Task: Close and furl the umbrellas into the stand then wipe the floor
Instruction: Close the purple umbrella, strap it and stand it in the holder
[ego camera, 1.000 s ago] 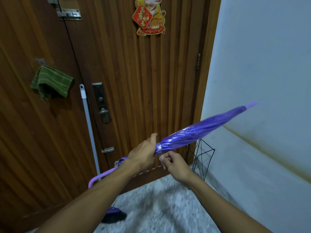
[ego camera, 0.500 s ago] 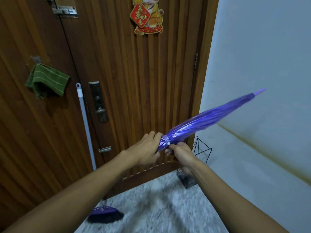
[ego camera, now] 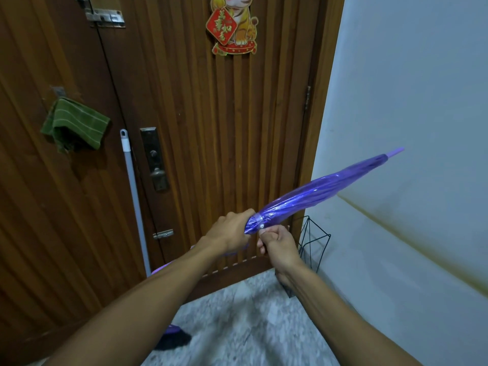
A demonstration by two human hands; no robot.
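Observation:
A furled purple umbrella (ego camera: 317, 190) points up and to the right, its tip near the white wall. My left hand (ego camera: 229, 231) grips the lower end of the furled canopy. My right hand (ego camera: 277, 244) sits just under the canopy's strap with its white snap, thumb and fingers pinching there. The umbrella's curved handle (ego camera: 163, 268) shows below my left forearm. A black wire umbrella stand (ego camera: 314, 241) stands on the floor in the corner, partly hidden behind my right hand.
A wooden door (ego camera: 211, 128) fills the view ahead, a white wall (ego camera: 409, 101) on the right. A broom with a grey pole (ego camera: 133, 196) leans on the door, its purple head (ego camera: 173, 336) on the speckled floor (ego camera: 237, 326). A green cloth (ego camera: 75, 125) hangs at left.
My right hand has come up to the strap at the canopy's base. The umbrella has tilted a bit more upward, then settled slightly, and the view has shifted a little.

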